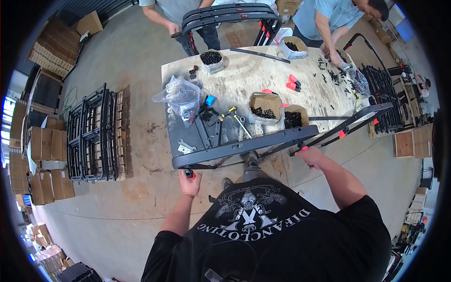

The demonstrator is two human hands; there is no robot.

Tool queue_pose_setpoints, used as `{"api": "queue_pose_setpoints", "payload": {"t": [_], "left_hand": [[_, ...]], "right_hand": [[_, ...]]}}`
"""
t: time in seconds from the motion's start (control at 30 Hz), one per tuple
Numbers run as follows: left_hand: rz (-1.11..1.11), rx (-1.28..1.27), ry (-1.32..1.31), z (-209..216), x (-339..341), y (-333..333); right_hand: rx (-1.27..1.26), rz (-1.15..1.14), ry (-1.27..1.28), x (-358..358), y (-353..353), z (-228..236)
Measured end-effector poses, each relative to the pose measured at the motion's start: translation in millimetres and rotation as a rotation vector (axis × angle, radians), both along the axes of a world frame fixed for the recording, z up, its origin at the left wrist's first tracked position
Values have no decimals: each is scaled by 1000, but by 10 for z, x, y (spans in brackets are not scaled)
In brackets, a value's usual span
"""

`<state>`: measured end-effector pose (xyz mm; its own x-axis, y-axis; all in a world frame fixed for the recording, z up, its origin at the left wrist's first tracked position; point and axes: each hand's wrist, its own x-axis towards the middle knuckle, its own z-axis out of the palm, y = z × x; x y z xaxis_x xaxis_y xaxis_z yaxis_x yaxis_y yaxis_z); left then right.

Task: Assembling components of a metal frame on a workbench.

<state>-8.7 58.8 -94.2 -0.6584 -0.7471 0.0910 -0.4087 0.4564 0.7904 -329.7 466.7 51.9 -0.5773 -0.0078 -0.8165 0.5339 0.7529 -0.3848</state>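
You stand at the near edge of a plywood surface (263, 77), a black tubular frame (244, 146) stretched before you along that edge, its right portion angling away past the surface's corner. Your left hand (190, 184) is at the frame's left end, fingers closed around a black-and-red piece (190, 174); whether that piece is fixed to the frame cannot be told. Your right hand (310, 157) is out to the side, fingers clamped on a lower tube of the frame beside a small red part (305, 148).

Just beyond the frame are an open-ended wrench (186, 146), a yellow-and-black-handled tool (229, 113) and two boxes of small black parts, the left box (264, 121) and the right box (299, 110). Across the surface, a co-worker's hand (336, 58) is among loose black fittings (334, 75).

To handle it well, keep both ends level and let your widely spaced hands share the load, since a long frame like this would likely twist if one side led. Turn it slowly, mind the boxes and wrench close behind it, and keep your fingers out from between tube and surface edge.
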Motion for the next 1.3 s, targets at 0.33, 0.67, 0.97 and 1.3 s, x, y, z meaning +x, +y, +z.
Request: {"api": "queue_pose_setpoints", "payload": {"t": [0.33,0.67,0.97,1.3], "left_hand": [[-236,79,-50,-157,-103,-253],[-211,91,-35,-12,-211,-152],[-258,43,-202,185,-247,-68],[-234,153,-247,100,-153,-124]], "right_hand": [[101,174,56,-33,86,-208],[-37,-93,655,175,62,-1489],[-161,149,918,126,253,-1196],[-371,196,462,-50,348,-1532]]}}
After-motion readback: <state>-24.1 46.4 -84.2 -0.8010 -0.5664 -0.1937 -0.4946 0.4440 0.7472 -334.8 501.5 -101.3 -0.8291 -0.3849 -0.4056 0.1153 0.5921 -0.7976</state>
